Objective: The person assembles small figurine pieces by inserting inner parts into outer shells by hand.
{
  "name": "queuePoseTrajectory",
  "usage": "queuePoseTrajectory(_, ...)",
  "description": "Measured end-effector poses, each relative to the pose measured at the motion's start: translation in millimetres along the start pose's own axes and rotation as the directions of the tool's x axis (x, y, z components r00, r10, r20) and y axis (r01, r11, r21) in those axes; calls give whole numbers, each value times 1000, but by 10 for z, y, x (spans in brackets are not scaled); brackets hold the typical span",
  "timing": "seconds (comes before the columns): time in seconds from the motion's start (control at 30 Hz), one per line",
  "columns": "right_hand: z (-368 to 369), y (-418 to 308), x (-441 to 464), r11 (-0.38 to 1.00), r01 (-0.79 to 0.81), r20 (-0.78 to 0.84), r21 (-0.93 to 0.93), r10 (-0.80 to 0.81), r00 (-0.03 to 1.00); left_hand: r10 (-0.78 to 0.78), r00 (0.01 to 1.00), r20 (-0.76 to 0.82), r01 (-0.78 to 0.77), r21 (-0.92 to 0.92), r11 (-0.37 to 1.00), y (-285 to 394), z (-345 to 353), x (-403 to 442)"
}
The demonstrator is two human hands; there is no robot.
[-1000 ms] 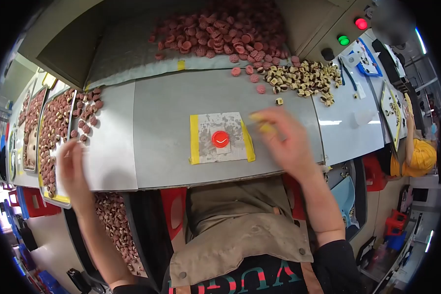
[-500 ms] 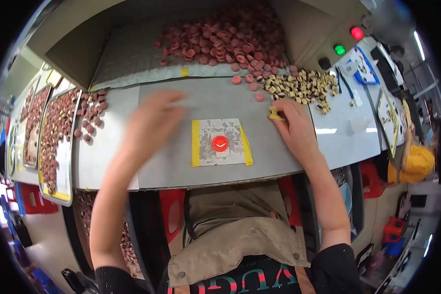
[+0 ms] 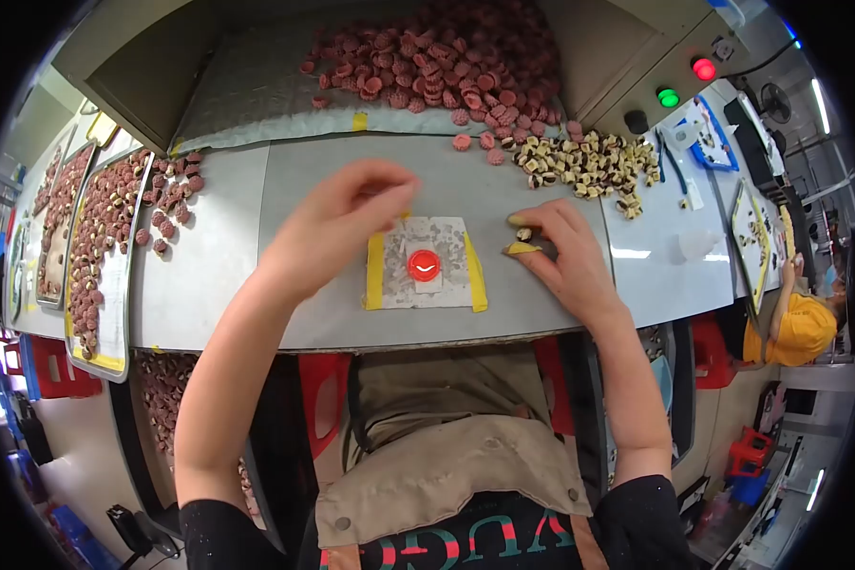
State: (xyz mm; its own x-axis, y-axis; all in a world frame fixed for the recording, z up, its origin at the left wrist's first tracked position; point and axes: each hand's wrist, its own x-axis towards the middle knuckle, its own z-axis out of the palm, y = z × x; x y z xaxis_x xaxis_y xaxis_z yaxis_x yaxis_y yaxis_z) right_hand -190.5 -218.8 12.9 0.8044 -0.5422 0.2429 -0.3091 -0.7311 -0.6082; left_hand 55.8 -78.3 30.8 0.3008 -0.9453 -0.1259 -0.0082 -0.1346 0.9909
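Note:
A round red piece (image 3: 425, 266) with a white curved mark lies on a speckled white pad (image 3: 454, 290) edged with yellow tape. My left hand (image 3: 347, 223) hovers just up and left of that piece, fingers curled together; whatever is between the fingertips is hidden. On the pad's other side, my right hand (image 3: 570, 256) holds a small cream-and-dark piece (image 3: 524, 234) near its thumb and forefinger, and yellow covers the thumb tip. Beyond the right hand lies a heap of similar cream-and-dark pieces (image 3: 589, 163).
Behind the pad, a large pile of ridged pink caps (image 3: 437, 71) spills from a box-like recess. A tray (image 3: 114, 366) of pink pieces stands at left, beside loose pink caps (image 3: 166, 223). Red and green lights (image 3: 669, 98) sit at upper right. Another person in a yellow cap (image 3: 807, 328) is far right.
My left hand has moved right, closer to the pad, with its fingers curled in. My right hand has shifted slightly left and down, and the small piece now shows at its fingertips.

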Motion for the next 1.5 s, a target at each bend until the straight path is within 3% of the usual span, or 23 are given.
queuePoseTrajectory(0.03, -27, -23, -11, 1000, -24, -12, 9, 24, 1000, -189, 979, -76, 172, -186, 967, 52, -41, -171)
queuePoseTrajectory(0.13, -91, -34, -68, 990, -142, -27, 18, 142, 989, -132, 990, 41, 124, -684, 719, -187, -157, -573)
queuePoseTrajectory(0.27, -37, -92, -62, 989, -128, -70, -76, 122, 990, -110, 994, 20, 73, -857, 510, -280, 2, -793)
queuePoseTrajectory(0.5, -67, -250, 32, 969, -70, 10, -235, 74, 997, -141, 990, 27, 80, -918, 388, -389, 118, -782)
queuePoseTrajectory(0.6, -25, -374, 78, 994, -100, -1, -54, 100, 995, -116, 993, 12, 55, -926, 372, -435, 144, -791)
queuePoseTrajectory(0.7, 41, -631, 123, 994, -10, 77, 107, 2, 997, -73, 997, 13, 40, -925, 379, -490, 152, -814)
queuePoseTrajectory(0.9, 289, -738, 271, 960, 279, 206, -24, -268, 941, -70, 997, -43, -9, -904, 428, -485, 197, -827)
queuePoseTrajectory(1.17, 332, -770, 291, 954, 283, 215, -96, -258, 942, -66, 997, -33, -3, -915, 404, -481, 189, -820)
queuePoseTrajectory(1.4, 364, -758, 262, 951, 277, 199, -134, -248, 948, -95, 995, -9, 36, -885, 465, -442, 183, -835)
queuePoseTrajectory(1.5, 365, -703, 224, 989, 147, 159, 17, -147, 976, -133, 991, -19, 54, -851, 522, -376, 215, -823)
